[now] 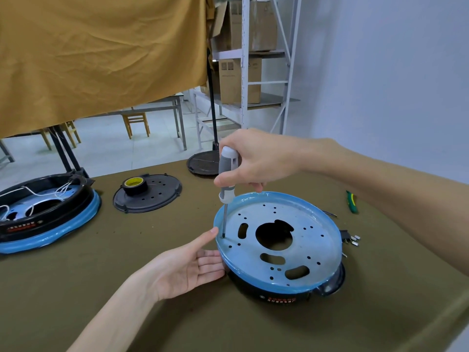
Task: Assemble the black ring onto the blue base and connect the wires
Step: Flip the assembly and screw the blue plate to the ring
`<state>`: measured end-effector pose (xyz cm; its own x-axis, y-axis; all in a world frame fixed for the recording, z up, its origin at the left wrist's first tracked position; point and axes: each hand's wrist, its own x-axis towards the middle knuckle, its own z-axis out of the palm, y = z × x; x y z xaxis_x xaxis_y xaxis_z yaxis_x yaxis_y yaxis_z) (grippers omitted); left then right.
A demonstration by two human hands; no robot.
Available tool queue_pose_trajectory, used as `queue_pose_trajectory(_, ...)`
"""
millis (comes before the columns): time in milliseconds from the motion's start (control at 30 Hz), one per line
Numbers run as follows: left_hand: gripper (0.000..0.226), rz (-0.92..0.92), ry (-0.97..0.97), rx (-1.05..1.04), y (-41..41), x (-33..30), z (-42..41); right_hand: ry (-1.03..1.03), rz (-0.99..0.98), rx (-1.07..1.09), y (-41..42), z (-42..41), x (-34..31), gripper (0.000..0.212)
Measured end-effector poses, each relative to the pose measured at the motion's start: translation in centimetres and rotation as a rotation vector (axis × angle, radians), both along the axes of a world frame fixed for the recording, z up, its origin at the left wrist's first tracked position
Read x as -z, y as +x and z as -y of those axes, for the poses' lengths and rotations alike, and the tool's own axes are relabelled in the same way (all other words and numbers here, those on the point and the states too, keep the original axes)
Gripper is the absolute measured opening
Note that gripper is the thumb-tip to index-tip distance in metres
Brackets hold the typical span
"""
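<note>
The blue base, a film-covered metal disc with holes, lies on a black ring at centre right of the table. My right hand grips a grey-and-white screwdriver upright, its tip set in the disc near the left rim. My left hand rests open against the left side of the base, fingers straight along its edge. Metal wire terminals stick out behind the base on the right.
A second black ring on a blue base with white wires sits at far left. A black perforated cover carries a roll of tape. A green-handled tool lies at right. Another black disc sits at the table's far edge.
</note>
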<state>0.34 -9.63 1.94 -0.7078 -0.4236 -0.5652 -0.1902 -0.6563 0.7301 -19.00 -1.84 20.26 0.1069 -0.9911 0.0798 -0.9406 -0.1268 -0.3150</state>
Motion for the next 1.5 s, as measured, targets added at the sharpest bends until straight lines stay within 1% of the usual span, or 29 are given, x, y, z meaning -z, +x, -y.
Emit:
queue_pose_trajectory(100,0.082,-0.002,0.0,-0.001,0.0,-0.1,-0.1,-0.011,0.083,0.02,-0.9,-0.3,0.5,0.034)
queue_pose_trajectory(200,0.082,-0.005,-0.008,-0.017,-0.1,0.0,-0.2,-0.071,0.244,0.078,-2.6,-1.0,1.0,0.031)
queue_pose_trajectory(267,0.082,-0.035,-0.022,-0.071,-0.4,0.0,-0.5,-0.167,0.458,0.162,-4.3,-1.8,1.7,0.03)
queue_pose_trajectory(300,0.081,-0.062,-0.042,-0.098,-0.6,0.0,-0.8,-0.202,0.613,0.232,-5.3,-2.2,2.3,0.029)
queue_pose_trajectory(367,0.073,-0.111,-0.138,-0.127,-1.2,0.2,-1.4,-0.199,0.947,0.384,-7.3,-3.3,3.7,0.022)
queue_pose_trajectory(400,0.067,-0.128,-0.19,-0.144,-1.5,0.3,-1.7,-0.177,1.075,0.442,-8.2,-4.0,4.6,0.016)
queue_pose_trajectory(467,0.049,-0.143,-0.256,-0.207,-2.2,0.6,-2.3,-0.119,1.255,0.482,-9.9,-5.0,6.6,0.007)
queue_pose_trajectory(533,0.031,-0.144,-0.292,-0.289,-2.6,0.8,-2.6,-0.101,1.328,0.531,-11.3,-5.7,8.7,0.006)
queue_pose_trajectory(567,0.026,-0.141,-0.3,-0.333,-2.8,0.9,-2.6,-0.134,1.281,0.594,-12.1,-5.9,9.7,0.009)
queue_pose_trajectory(633,0.022,-0.128,-0.301,-0.413,-2.9,0.9,-2.5,-0.234,1.035,0.746,-13.1,-6.5,11.8,0.016)
queue_pose_trajectory(700,0.023,-0.119,-0.295,-0.47,-2.9,0.8,-2.4,-0.295,0.781,0.839,-14.0,-7.3,14.0,0.023)
queue_pose_trajectory(800,0.024,-0.114,-0.295,-0.53,-2.8,0.8,-2.1,-0.32,0.481,0.911,-15.6,-9.1,17.3,0.02)
queue_pose_trajectory(900,0.028,-0.11,-0.317,-0.543,-2.9,1.3,-1.9,-0.301,0.3,0.982,-17.0,-10.7,19.3,0.016)
queue_pose_trajectory(1067,0.035,-0.065,-0.375,-0.497,-3.3,2.0,-1.3,-0.242,0.099,1.008,-17.1,-11.3,20.5,0.017)
queue_pose_trajectory(1133,0.035,-0.065,-0.387,-0.488,-3.3,2.1,-1.0,-0.283,-0.061,1.011,-16.4,-11.0,20.1,0.015)
queue_pose_trajectory(1167,0.035,-0.064,-0.395,-0.481,-3.2,2.1,-1.0,-0.335,-0.114,0.991,-15.9,-10.9,19.8,0.013)
queue_pose_trajectory(1233,0.036,-0.053,-0.41,-0.47,-3.1,2.2,-0.9,-0.431,-0.092,0.862,-14.4,-10.8,19.1,0.005)
queue_pose_trajectory(1267,0.036,-0.048,-0.415,-0.465,-3.1,2.2,-0.9,-0.426,-0.041,0.779,-13.6,-10.9,18.9,0.001)
queue_pose_trajectory(1300,0.036,-0.046,-0.418,-0.459,-3.1,2.2,-0.9,-0.374,0.005,0.713,-12.9,-11.1,18.8,0.004)
queue_pose_trajectory(1367,0.035,-0.044,-0.422,-0.448,-3.0,2.1,-0.8,-0.189,0.016,0.642,-11.6,-11.7,18.8,0.01)
queue_pose_trajectory(1433,0.034,-0.043,-0.429,-0.444,-2.9,2.2,-0.7,-0.043,-0.039,0.628,-11.0,-12.1,18.9,0.017)
queue_pose_trajectory(1500,0.034,-0.044,-0.45,-0.443,-2.9,2.3,-0.7,0.014,-0.117,0.638,-10.8,-12.3,19.0,0.019)
